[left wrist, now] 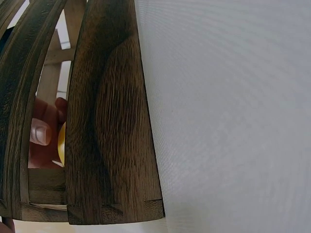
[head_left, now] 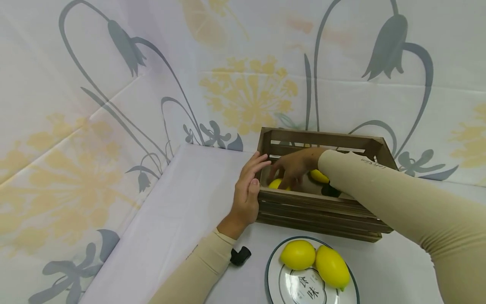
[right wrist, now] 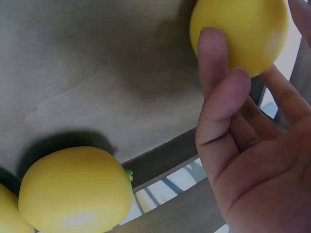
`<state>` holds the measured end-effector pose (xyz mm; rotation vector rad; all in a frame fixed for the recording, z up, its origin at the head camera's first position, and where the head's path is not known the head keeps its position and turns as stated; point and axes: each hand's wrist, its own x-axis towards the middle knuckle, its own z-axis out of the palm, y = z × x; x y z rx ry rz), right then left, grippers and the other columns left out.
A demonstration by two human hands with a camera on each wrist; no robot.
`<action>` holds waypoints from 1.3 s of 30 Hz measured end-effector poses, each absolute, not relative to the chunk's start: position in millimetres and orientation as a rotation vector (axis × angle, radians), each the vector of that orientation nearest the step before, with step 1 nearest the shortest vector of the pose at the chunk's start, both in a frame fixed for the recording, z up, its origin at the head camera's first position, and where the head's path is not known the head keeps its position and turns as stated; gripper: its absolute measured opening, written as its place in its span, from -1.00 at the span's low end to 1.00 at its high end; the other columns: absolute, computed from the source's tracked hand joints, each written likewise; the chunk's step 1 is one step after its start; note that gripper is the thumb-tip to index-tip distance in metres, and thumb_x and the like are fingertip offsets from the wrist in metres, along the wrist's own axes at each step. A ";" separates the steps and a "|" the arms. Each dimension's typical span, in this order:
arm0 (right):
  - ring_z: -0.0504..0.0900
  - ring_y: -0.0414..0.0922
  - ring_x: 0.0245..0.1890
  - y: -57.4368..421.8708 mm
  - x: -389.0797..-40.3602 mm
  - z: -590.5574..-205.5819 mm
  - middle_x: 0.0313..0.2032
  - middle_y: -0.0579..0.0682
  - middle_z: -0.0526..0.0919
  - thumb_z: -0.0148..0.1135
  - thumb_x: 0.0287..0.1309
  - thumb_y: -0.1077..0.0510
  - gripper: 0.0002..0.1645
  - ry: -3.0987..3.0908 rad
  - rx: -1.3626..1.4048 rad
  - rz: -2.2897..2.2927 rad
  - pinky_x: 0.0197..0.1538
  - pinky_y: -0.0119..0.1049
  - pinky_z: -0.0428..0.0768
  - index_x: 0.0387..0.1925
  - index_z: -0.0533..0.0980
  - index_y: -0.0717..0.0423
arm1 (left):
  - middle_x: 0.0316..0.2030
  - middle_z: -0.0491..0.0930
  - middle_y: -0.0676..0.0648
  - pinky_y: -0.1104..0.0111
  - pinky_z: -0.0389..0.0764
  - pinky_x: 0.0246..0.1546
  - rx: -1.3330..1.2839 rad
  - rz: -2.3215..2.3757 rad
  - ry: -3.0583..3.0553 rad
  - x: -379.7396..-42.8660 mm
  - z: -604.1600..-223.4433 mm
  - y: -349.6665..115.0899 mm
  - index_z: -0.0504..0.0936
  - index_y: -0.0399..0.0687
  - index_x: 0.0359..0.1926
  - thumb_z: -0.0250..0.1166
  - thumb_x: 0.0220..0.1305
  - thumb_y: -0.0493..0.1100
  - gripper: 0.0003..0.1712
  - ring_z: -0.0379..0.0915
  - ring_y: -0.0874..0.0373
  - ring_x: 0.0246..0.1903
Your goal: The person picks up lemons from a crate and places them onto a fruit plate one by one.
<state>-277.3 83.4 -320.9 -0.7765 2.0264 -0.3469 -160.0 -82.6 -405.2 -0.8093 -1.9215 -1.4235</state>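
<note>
My right hand (head_left: 294, 166) reaches down into a brown slatted wooden crate (head_left: 319, 211). In the right wrist view its curled fingers (right wrist: 226, 99) hold a yellow lemon (right wrist: 243, 36), with the thumb at the far side. That lemon (head_left: 277, 184) shows low in the crate's left end in the head view. My left hand (head_left: 247, 194) rests against the crate's left end, fingers straight and thumb near the front corner. Between the slats in the left wrist view appear fingertips (left wrist: 41, 133) and a sliver of yellow.
More lemons lie in the crate, one (right wrist: 75, 189) with a green stem end. In front of the crate, a white plate (head_left: 273, 278) with a dark rim bears two lemons (head_left: 298, 254). A flower-printed cloth (head_left: 250, 93) stands behind the white table surface (head_left: 182, 219).
</note>
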 end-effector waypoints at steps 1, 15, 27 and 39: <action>0.73 -0.08 -0.12 83.3 -276.9 -321.3 0.33 0.28 0.43 0.29 0.27 0.05 -0.29 2.022 -0.774 -0.345 -0.01 -0.14 0.72 0.41 0.33 0.06 | 0.35 0.37 -0.32 0.08 0.01 0.57 -0.811 -1.424 -1.921 -159.8 -404.9 -82.4 0.47 -0.33 0.24 -0.33 0.56 0.04 -0.34 0.03 -0.13 0.52; 0.74 -0.07 -0.08 82.4 -273.0 -324.9 0.33 0.31 0.42 0.30 0.28 0.06 -0.29 2.046 -0.715 -0.323 0.00 -0.18 0.73 0.40 0.34 0.13 | 0.35 0.37 -0.33 0.09 0.01 0.57 -0.813 -1.432 -1.915 -159.6 -404.8 -81.8 0.47 -0.33 0.24 -0.33 0.56 0.07 -0.33 0.02 -0.12 0.53; 0.78 -0.11 -0.25 93.3 -274.4 -321.4 0.30 0.32 0.45 0.34 0.23 -0.06 -0.25 2.153 -0.775 -0.284 -0.07 -0.19 0.75 0.33 0.40 0.23 | 0.35 0.37 -0.32 0.09 0.02 0.57 -0.814 -1.446 -1.916 -157.9 -403.6 -80.3 0.47 -0.33 0.25 -0.33 0.56 0.06 -0.33 0.02 -0.12 0.53; 0.74 -0.07 -0.24 102.4 -277.0 -303.1 0.18 0.19 0.54 0.34 0.23 -0.06 -0.34 2.257 -0.843 -0.331 -0.08 -0.13 0.75 0.27 0.47 0.18 | 0.35 0.39 -0.29 0.11 0.01 0.57 -0.788 -1.438 -1.934 -158.7 -404.1 -83.3 0.48 -0.32 0.24 -0.29 0.47 -0.11 -0.41 0.02 -0.09 0.53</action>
